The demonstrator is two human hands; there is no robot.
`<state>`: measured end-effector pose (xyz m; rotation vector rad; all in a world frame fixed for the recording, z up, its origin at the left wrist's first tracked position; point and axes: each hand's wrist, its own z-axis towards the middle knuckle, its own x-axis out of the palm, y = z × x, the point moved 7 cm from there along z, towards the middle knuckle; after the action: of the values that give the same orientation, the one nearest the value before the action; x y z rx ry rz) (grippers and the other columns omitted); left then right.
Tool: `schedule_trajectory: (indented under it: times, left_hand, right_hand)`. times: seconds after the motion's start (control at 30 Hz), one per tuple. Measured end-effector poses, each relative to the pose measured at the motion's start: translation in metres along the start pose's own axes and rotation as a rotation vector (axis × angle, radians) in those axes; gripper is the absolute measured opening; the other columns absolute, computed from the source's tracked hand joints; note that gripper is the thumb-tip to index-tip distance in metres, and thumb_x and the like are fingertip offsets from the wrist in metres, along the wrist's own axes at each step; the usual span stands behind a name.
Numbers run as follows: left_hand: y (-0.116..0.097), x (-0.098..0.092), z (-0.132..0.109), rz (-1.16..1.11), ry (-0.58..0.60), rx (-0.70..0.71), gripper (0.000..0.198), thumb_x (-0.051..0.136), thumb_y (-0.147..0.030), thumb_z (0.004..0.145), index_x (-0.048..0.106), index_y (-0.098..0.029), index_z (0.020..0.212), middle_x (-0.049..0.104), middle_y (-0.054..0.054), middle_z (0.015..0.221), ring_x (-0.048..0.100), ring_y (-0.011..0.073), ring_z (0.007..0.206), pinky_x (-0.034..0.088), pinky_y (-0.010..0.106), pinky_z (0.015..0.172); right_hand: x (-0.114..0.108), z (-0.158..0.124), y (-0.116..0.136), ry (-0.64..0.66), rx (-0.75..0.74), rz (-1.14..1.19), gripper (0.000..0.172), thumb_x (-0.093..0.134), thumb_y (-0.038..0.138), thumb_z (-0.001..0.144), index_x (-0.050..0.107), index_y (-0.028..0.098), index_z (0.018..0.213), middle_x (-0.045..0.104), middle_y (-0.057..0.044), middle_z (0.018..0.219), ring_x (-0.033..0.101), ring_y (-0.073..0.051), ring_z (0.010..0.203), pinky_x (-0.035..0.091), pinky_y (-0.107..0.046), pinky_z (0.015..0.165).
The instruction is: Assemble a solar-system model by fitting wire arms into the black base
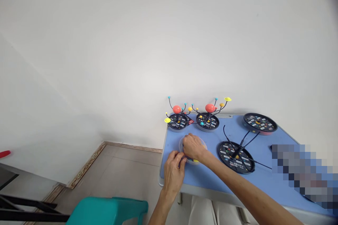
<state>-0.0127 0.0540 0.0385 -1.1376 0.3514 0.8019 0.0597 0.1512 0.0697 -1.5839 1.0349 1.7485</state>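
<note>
Clear plastic dish [200, 141] under my right hand [194, 147], left hand [173, 173] just beside fingers' rim contact; fingers bunched, clamp unclear from here. Likely light, slippery, brittle; take by rim.

Bright, soft light — edges warped.
</note>
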Motion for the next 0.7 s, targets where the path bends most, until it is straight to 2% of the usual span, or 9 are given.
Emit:
schedule_trajectory:
  times: [0.17,0.23,0.3,0.37,0.43,0.53,0.7]
  left_hand:
    - [-0.004,-0.009,0.009,-0.031,-0.049,-0.034,0.027,0.052,-0.024,0.091,0.064,-0.021,0.115,0.066,0.005,0.098,0.063,0.0156,0.076,0.053,0.029,0.071]
    - [-0.016,-0.008,0.021,0.061,-0.043,0.021,0.023,0.051,-0.019,0.091,0.067,-0.020,0.108,0.066,0.006,0.098,0.062,0.0180,0.084,0.052,0.031,0.077]
    - [-0.031,0.002,0.035,0.208,0.040,0.111,0.025,0.048,-0.011,0.089,0.070,-0.020,0.094,0.067,0.007,0.093,0.061,0.0210,0.088,0.050,0.033,0.078]
    - [-0.040,0.016,0.047,0.354,0.137,0.176,0.029,0.046,-0.006,0.086,0.072,-0.021,0.085,0.067,0.008,0.084,0.060,0.0227,0.085,0.048,0.032,0.073]
    - [-0.044,0.026,0.055,0.437,0.193,0.202,0.032,0.047,-0.002,0.082,0.072,-0.021,0.085,0.067,0.008,0.080,0.059,0.0234,0.082,0.046,0.031,0.070]
    - [-0.043,0.033,0.061,0.456,0.240,0.223,0.033,0.050,0.000,0.078,0.072,-0.023,0.085,0.067,0.006,0.078,0.060,0.0240,0.082,0.043,0.030,0.071]
    - [-0.036,0.037,0.067,0.492,0.337,0.193,0.033,0.054,0.001,0.072,0.072,-0.024,0.082,0.069,0.006,0.079,0.061,0.0249,0.086,0.040,0.030,0.073]
  right_hand:
    - [-0.043,-0.010,-0.039,-0.132,0.103,0.157,0.025,0.046,0.018,0.078,0.071,0.016,0.079,0.073,-0.007,0.085,0.064,-0.019,0.076,0.042,-0.026,0.063]
    - [-0.062,-0.024,-0.054,-0.195,0.117,0.300,0.024,0.044,0.019,0.077,0.068,0.017,0.074,0.070,-0.003,0.075,0.060,-0.015,0.068,0.040,-0.024,0.060]
    - [-0.072,-0.043,-0.066,-0.234,0.138,0.570,0.020,0.046,0.022,0.074,0.063,0.017,0.067,0.063,0.000,0.061,0.053,-0.013,0.057,0.037,-0.023,0.054]
    - [-0.072,-0.065,-0.076,-0.227,0.173,0.860,0.017,0.048,0.027,0.072,0.061,0.018,0.065,0.056,0.002,0.054,0.047,-0.012,0.051,0.033,-0.023,0.049]
    - [-0.065,-0.086,-0.082,-0.203,0.219,1.061,0.017,0.050,0.029,0.070,0.063,0.018,0.073,0.055,0.003,0.054,0.044,-0.011,0.049,0.030,-0.022,0.046]
    - [-0.054,-0.115,-0.093,-0.213,0.290,1.265,0.028,0.055,0.032,0.066,0.066,0.019,0.089,0.052,0.005,0.054,0.039,-0.011,0.047,0.028,-0.022,0.044]
    - [-0.041,-0.152,-0.102,-0.215,0.325,1.498,0.022,0.060,0.038,0.065,0.068,0.017,0.068,0.051,0.001,0.056,0.038,-0.011,0.050,0.031,-0.025,0.048]
